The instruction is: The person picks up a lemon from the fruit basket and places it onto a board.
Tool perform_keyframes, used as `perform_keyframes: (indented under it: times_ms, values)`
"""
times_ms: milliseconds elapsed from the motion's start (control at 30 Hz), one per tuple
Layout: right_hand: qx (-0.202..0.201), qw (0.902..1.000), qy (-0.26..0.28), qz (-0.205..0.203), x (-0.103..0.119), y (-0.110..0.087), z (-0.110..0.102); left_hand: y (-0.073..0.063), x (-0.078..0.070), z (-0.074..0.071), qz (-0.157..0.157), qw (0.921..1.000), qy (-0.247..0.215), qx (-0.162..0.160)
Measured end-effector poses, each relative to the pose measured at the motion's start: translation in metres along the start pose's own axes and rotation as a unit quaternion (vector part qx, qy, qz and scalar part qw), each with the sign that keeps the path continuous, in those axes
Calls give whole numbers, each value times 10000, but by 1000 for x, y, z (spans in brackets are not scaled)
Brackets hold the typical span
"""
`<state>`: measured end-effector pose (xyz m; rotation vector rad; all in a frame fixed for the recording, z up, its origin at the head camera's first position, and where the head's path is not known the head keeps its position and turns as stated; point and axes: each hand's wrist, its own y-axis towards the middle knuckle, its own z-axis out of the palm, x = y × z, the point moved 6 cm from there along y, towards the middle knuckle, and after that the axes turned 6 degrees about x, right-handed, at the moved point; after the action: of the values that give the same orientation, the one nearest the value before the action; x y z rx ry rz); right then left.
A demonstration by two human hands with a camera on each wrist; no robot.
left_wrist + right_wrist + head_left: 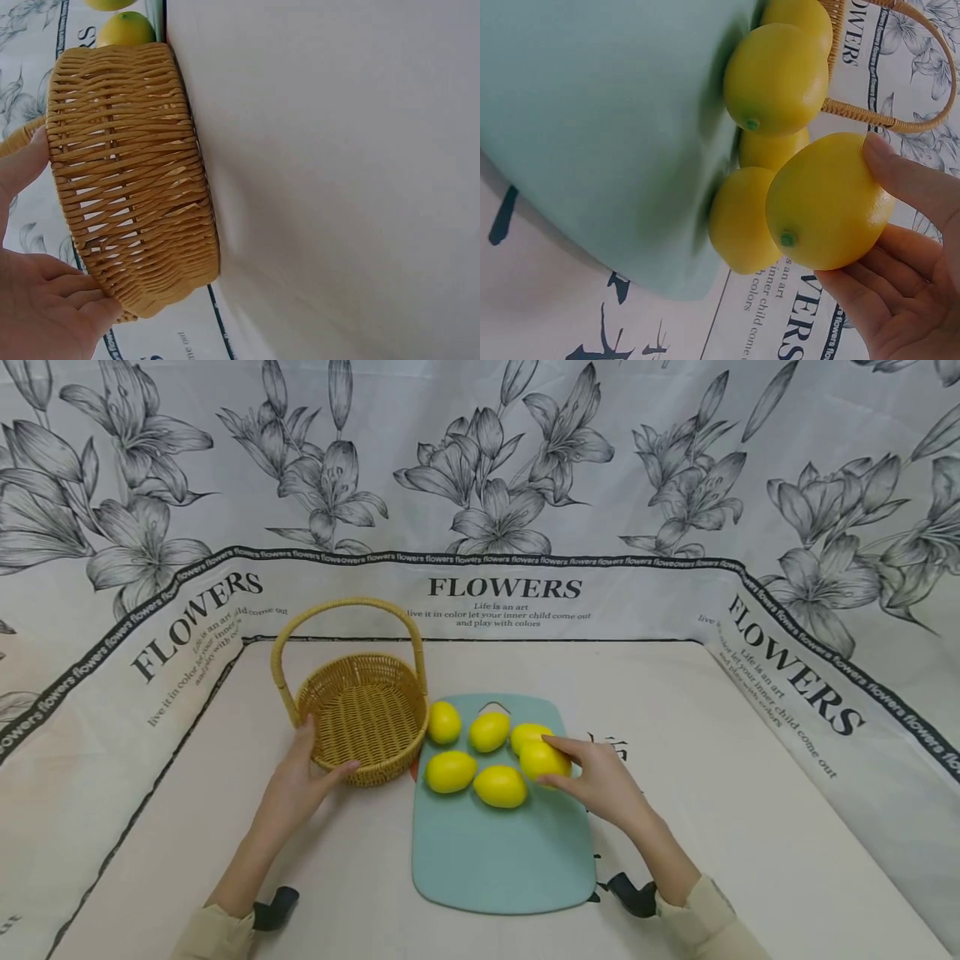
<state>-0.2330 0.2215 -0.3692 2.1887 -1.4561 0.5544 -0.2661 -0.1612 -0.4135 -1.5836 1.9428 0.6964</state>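
Observation:
My right hand [606, 781] pinches a yellow lemon [545, 762] between thumb and fingers, above the far right part of a pale green cutting board [502, 860]. In the right wrist view this held lemon [829, 201] shows a green tip and overlaps another lemon [742, 221] behind it. Several more lemons [501, 787] lie on the board. On the left, a round wicker basket [367, 718] with a tall arched handle stands by the board. My left hand [300, 781] holds the basket's near left side, thumb at the rim and fingers against the woven wall [131, 180].
Floral cloth walls [495, 485] printed with "FLOWERS" enclose the pale table [330, 877] at the back and both sides. Dark printed characters [617, 750] show beside the board's right edge. Black wrist pieces [632, 895] sit at both cuffs.

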Motion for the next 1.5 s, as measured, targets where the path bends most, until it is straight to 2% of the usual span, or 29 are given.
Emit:
perform_keyframes:
  times_ms: [300, 767, 1133, 1500]
  values:
    - [1, 9999, -23, 162, -14, -14, 9, -1, 1, 0, 31, 10000, 1, -4]
    - [193, 9988, 58, 439, -28, -23, 17, 0, 2, 1, 52, 10000, 36, -9]
    - [139, 9991, 66, 403, -25, -21, 23, 0, 2, 0, 89, 9999, 30, -57]
    - [155, 9987, -246, 415, -21, -17, 24, 0, -1, 0, 77, 9999, 51, -70]
